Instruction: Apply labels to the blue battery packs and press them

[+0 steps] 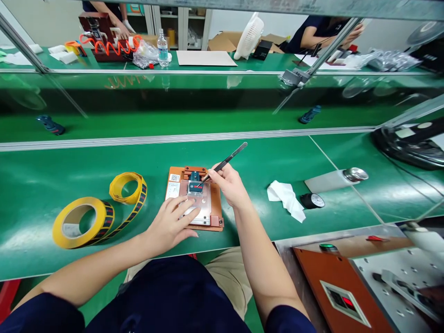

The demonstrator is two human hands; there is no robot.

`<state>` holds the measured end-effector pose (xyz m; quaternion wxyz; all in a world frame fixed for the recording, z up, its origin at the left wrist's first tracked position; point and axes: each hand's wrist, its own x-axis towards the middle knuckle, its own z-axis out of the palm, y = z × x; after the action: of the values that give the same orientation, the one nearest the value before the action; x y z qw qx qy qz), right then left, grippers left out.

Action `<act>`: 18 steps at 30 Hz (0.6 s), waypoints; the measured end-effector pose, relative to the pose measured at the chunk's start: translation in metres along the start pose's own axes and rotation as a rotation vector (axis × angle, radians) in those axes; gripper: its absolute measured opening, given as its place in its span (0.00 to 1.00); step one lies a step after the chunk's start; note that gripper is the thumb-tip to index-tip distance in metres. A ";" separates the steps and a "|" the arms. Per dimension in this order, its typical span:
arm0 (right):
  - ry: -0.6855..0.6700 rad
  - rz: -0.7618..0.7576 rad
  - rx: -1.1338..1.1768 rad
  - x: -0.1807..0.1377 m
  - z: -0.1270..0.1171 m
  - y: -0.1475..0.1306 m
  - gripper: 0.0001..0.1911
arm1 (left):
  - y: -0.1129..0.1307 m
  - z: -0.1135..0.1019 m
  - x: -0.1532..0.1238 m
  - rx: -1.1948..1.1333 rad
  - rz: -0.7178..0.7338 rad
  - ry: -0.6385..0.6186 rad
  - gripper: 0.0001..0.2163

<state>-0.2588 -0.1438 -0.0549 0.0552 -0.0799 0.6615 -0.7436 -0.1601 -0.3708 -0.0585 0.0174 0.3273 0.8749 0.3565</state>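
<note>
My right hand (229,183) pinches a pair of dark tweezers (227,160), whose tips point down at a dark label (196,186) with red lettering. The label lies at the window of a clear plate on an orange-brown fixture (217,203). A dark blue-green part (194,176) sits in the fixture just behind the label. Flat on the lower left of the clear plate rests my left hand (175,219), fingers spread, holding nothing. Whether the tweezer tips touch the label is too small to tell.
Left of the fixture stand a large yellow roll of labels (78,224) and a smaller yellow coil (128,187), joined by a strip. On the right lie a white tissue (286,200), a pump bottle (335,179) and a round gauge (312,200). Two people work beyond the metal frame.
</note>
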 end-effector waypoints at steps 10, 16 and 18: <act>0.018 -0.028 -0.007 -0.003 0.001 0.005 0.17 | -0.003 0.007 -0.004 0.277 0.118 0.069 0.21; 0.009 -0.056 0.014 -0.005 0.002 0.006 0.15 | -0.001 0.007 -0.001 0.399 0.192 0.099 0.20; 0.006 -0.073 0.020 -0.005 0.002 0.006 0.14 | -0.001 0.007 -0.001 0.406 0.202 0.103 0.20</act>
<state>-0.2538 -0.1451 -0.0613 0.0269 -0.1011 0.6510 -0.7519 -0.1584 -0.3679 -0.0642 -0.1294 0.3913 0.8912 0.1894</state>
